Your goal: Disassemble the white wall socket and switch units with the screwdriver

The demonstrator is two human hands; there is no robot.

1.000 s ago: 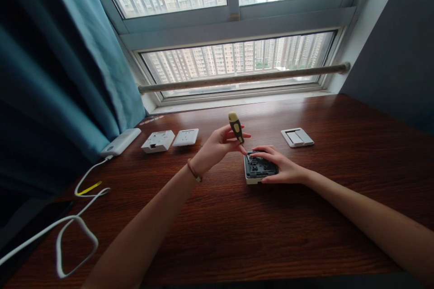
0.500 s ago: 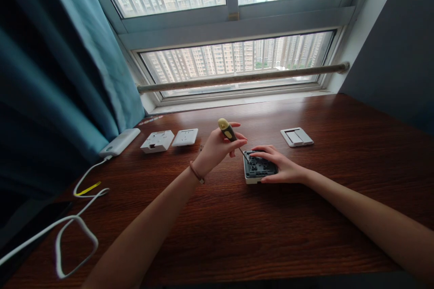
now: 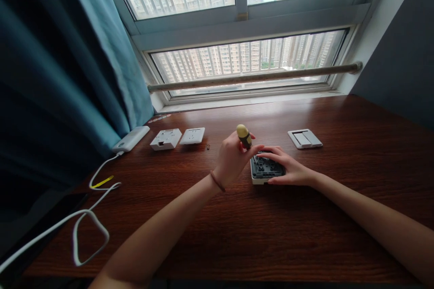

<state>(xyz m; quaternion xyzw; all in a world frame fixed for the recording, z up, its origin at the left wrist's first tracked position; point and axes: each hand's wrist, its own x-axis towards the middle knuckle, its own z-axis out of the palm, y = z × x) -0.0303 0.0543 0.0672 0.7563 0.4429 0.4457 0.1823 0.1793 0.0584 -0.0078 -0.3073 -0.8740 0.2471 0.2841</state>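
Observation:
My left hand is closed around a screwdriver with a yellow and dark handle. Its handle leans up and to the left; the shaft is mostly hidden behind my fingers, over the box's left side. My right hand grips a wall switch module, dark grey on top and set in a white box, with fingers across the far edge and thumb at the near edge. The box lies flat on the wooden table. Small screws rest on the table to the left of my left hand.
Left of centre are a white socket box and a white socket faceplate. A white switch frame lies to the right. A white power strip with a looping cable and a yellow tie are beside the curtain.
The screwdriver handle has turned more upright in my left hand, which has rotated and moved nearer the box. My right hand keeps its grip. The whole view has shifted slightly.

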